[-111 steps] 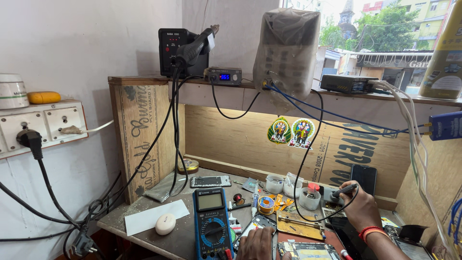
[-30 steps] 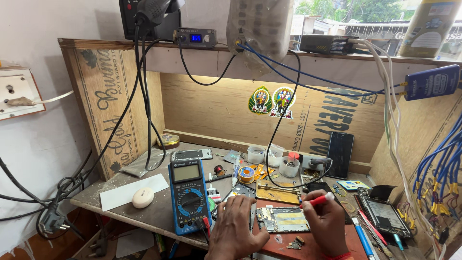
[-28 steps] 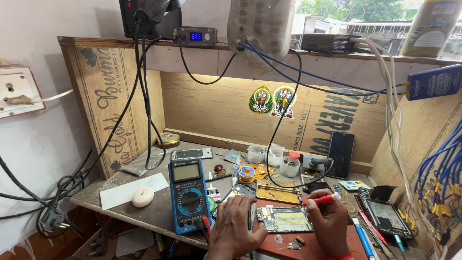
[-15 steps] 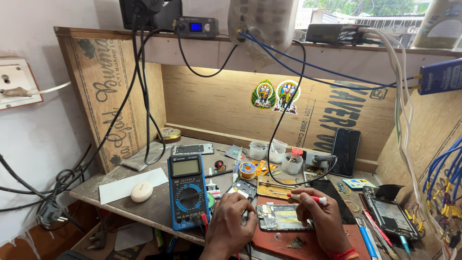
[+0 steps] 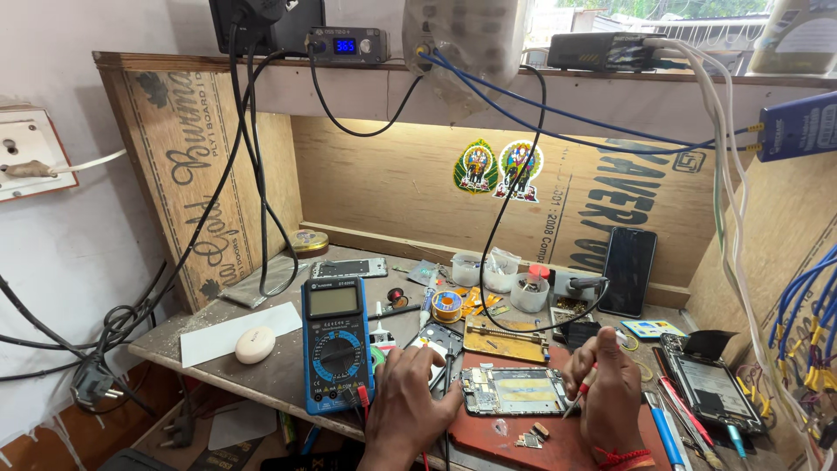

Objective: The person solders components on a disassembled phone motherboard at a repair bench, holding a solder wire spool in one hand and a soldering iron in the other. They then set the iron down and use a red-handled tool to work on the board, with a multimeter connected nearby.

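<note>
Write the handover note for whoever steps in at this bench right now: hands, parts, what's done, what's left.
Left hand: fingers rest by the left end of the opened phone with its circuit board exposed, holding a thin black probe upright.
Right hand: grips a red-handled tool, tip down at the phone's right end.
The phone lies on the red work mat, back off. Small loose chips lie on the mat in front of it. The blue digital multimeter stands left of the hands.
Done: phone opened.
Left: work on the board; the phone is not yet closed.
</note>
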Tool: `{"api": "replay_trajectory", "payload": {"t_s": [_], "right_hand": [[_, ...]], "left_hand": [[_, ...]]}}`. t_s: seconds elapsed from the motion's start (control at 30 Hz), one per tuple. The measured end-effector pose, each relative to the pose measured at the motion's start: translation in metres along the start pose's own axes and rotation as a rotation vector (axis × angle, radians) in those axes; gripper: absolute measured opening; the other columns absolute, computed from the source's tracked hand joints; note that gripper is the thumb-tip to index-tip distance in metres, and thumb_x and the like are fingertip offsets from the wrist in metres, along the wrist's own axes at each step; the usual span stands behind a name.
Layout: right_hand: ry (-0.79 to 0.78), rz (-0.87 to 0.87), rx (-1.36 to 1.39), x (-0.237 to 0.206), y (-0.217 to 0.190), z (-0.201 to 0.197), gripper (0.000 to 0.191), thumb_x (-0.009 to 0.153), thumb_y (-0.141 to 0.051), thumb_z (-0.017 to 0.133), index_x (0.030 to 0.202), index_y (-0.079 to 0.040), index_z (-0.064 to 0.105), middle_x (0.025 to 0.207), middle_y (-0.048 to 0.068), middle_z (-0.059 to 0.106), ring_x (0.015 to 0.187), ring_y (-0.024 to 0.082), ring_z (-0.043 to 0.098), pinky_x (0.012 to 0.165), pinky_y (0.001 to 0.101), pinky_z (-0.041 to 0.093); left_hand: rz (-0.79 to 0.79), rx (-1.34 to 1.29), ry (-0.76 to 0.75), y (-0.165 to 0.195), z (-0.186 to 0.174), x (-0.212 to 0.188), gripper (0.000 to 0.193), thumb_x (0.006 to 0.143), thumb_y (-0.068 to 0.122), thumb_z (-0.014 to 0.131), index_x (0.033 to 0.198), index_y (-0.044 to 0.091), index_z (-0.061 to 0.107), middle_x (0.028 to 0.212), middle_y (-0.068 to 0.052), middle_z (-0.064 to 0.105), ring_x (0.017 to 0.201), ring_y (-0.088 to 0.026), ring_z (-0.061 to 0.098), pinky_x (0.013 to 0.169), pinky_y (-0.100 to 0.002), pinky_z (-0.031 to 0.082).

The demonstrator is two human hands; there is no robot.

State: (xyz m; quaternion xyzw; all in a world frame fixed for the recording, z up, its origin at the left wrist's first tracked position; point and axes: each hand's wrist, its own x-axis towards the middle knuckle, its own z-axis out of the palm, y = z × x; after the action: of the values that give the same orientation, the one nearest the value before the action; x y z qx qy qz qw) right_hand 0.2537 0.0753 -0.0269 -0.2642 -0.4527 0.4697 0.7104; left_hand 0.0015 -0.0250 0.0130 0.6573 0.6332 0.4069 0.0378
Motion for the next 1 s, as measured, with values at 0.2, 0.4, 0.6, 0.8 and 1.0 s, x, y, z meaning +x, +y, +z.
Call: {"api": "replay_trajectory", "payload": {"t_s": [0.2, 0.4, 0.6, 0.8, 1.0], "right_hand": [[0.029, 0.021, -0.179, -0.005, 0.002, -0.003, 0.042, 0.096, -0.043, 0.057, 0.083, -0.003, 0.063, 0.061, 0.006, 0.06, 0.046, 0.012, 0.052, 0.041, 0.027, 0.04], [-0.168, 0.103, -0.262, -0.009, 0.004, 0.0, 0.035, 0.099, -0.026, 0.068, 0.078, 0.002, 0.068, 0.06, 0.008, 0.057, 0.045, 0.01, 0.043, 0.039, 0.024, 0.031], [-0.302, 0.106, -0.321, -0.015, -0.01, 0.015, 0.019, 0.088, -0.016, 0.069, 0.085, 0.002, 0.076, 0.074, 0.009, 0.071, 0.062, 0.013, 0.066, 0.052, 0.0283, 0.053], [-0.408, -0.013, -0.133, -0.016, -0.012, 0.015, 0.04, 0.106, -0.025, 0.06, 0.08, 0.003, 0.07, 0.085, 0.014, 0.073, 0.066, 0.017, 0.067, 0.055, 0.0292, 0.055], [-0.341, 0.172, -0.11, -0.014, -0.017, 0.017, 0.018, 0.093, -0.011, 0.069, 0.101, 0.005, 0.07, 0.103, 0.011, 0.068, 0.095, 0.02, 0.071, 0.089, 0.035, 0.062]], "left_hand": [[-0.027, 0.019, -0.058, 0.001, -0.001, -0.002, 0.032, 0.079, 0.03, 0.076, 0.105, 0.012, 0.07, 0.094, -0.006, 0.07, 0.102, -0.024, 0.059, 0.098, -0.041, 0.041], [0.055, 0.036, -0.063, -0.002, 0.0, -0.003, 0.023, 0.08, 0.03, 0.075, 0.094, 0.012, 0.076, 0.097, -0.005, 0.067, 0.107, -0.023, 0.057, 0.102, -0.043, 0.038], [0.034, 0.073, -0.197, 0.004, -0.005, -0.001, 0.04, 0.075, 0.036, 0.073, 0.109, 0.013, 0.075, 0.11, -0.006, 0.061, 0.12, -0.021, 0.051, 0.108, -0.041, 0.035], [0.048, 0.087, -0.214, 0.005, -0.007, -0.002, 0.055, 0.071, 0.042, 0.073, 0.118, 0.014, 0.072, 0.122, -0.009, 0.058, 0.129, -0.024, 0.046, 0.114, -0.044, 0.03], [0.04, 0.111, -0.225, 0.003, -0.005, -0.002, 0.062, 0.07, 0.046, 0.074, 0.124, 0.016, 0.071, 0.129, -0.01, 0.057, 0.132, -0.024, 0.045, 0.114, -0.044, 0.03]]}}
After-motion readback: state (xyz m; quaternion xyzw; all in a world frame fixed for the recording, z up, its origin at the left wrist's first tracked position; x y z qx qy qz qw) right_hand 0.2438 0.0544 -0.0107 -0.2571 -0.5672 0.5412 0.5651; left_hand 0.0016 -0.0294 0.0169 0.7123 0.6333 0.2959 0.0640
